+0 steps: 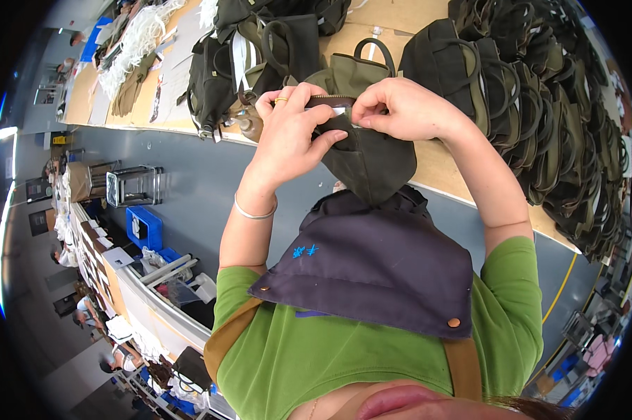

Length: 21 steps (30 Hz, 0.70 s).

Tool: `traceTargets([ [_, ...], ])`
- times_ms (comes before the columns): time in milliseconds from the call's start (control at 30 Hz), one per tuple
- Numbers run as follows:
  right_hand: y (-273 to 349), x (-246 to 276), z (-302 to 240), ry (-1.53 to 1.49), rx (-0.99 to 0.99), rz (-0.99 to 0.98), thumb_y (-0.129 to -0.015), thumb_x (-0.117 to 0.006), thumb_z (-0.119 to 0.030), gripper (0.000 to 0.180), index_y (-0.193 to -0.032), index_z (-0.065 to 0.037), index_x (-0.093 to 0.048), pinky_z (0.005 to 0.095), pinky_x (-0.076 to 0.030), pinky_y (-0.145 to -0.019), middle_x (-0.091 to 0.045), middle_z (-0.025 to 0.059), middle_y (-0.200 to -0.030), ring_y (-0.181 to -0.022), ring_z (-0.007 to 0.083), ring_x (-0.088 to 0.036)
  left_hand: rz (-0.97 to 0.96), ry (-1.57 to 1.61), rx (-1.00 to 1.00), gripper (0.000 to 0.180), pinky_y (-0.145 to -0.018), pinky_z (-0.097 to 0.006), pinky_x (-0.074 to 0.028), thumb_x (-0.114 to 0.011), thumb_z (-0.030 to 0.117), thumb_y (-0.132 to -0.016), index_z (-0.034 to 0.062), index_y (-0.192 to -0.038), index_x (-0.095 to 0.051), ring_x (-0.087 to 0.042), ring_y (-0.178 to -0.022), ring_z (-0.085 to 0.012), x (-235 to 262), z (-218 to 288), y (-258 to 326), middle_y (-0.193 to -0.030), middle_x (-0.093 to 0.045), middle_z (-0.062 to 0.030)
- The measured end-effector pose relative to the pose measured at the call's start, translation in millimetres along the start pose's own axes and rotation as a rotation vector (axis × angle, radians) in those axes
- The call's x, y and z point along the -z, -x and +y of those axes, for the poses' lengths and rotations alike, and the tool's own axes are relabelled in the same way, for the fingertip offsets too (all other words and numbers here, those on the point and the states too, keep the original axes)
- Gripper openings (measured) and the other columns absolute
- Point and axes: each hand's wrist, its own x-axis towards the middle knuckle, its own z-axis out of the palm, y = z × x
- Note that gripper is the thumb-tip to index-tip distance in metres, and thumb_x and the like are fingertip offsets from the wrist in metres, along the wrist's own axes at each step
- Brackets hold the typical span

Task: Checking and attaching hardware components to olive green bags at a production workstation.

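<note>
A dark olive fabric bag (372, 164) hangs over the table's near edge, its metal-toothed zipper opening turned up. My left hand (295, 129), with a ring and a bracelet, grips the opening's left side, the thumb lying along the near edge. My right hand (407, 110) pinches the bag at the right end of the opening, fingertips pressed together. Something small and white shows inside the opening between the hands; I cannot make out what it is. Behind the hands, a looped carrying handle (376, 43) stands up from olive fabric.
Similar dark bags are heaped on the table (435, 162) at left (211, 84) and in a long stack (540, 119) at right. Beside my left wrist stands a small bottle (247, 126). White strips (137, 49) lie far left. A blue crate (144, 227) is on the floor.
</note>
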Motion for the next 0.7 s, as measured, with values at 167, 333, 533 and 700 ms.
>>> traceTargets([
  [167,-1.1,-1.2,1.7,0.036,0.001,0.017,-0.082,-0.066,-0.007,0.01,-0.091,-0.002,-0.069,0.0299,-0.049,-0.066,-0.064,0.0064,-0.073,-0.07,0.014,-0.06,0.075,-0.036,-0.026,0.027,-0.095,-0.042,-0.025,-0.082,0.028,-0.07,0.0079,-0.084,-0.07,-0.051,-0.104,-0.0231,-1.3,2.3,-1.5,-0.112,-0.057,-0.0052],
  [333,-10.3,0.0,10.1,0.003,-0.121,0.002,-0.082,-0.066,-0.006,0.012,-0.092,-0.001,-0.07,0.0289,-0.049,-0.063,-0.064,0.0048,-0.071,-0.065,0.0121,-0.059,0.221,-0.051,-0.139,0.023,-0.089,-0.04,-0.032,-0.082,0.024,-0.069,0.0097,-0.08,-0.068,-0.053,-0.1,-0.022,-12.7,4.9,4.4,-0.105,-0.06,-0.0027],
  [533,-2.8,-3.1,4.0,-0.054,-0.06,0.004,-0.083,-0.066,-0.006,0.016,-0.097,-0.001,-0.07,0.0275,-0.049,-0.062,-0.065,0.0034,-0.072,-0.065,0.0107,-0.059,0.081,-0.034,-0.098,0.018,-0.082,-0.034,-0.036,-0.079,0.022,-0.074,0.0108,-0.081,-0.067,-0.058,-0.079,-0.019,-12.1,-2.9,0.6,-0.078,-0.063,0.0007],
  [700,-3.0,-9.0,3.9,-0.035,-0.075,0.101,-0.083,-0.065,-0.006,0.015,-0.096,-0.001,-0.069,0.0275,-0.049,-0.062,-0.066,0.0044,-0.074,-0.066,0.0109,-0.059,0.052,-0.103,-0.071,0.019,-0.081,-0.036,-0.036,-0.078,0.023,-0.075,0.0105,-0.083,-0.066,-0.058,-0.079,-0.0195,-1.5,4.7,5.4,-0.079,-0.064,-0.0001],
])
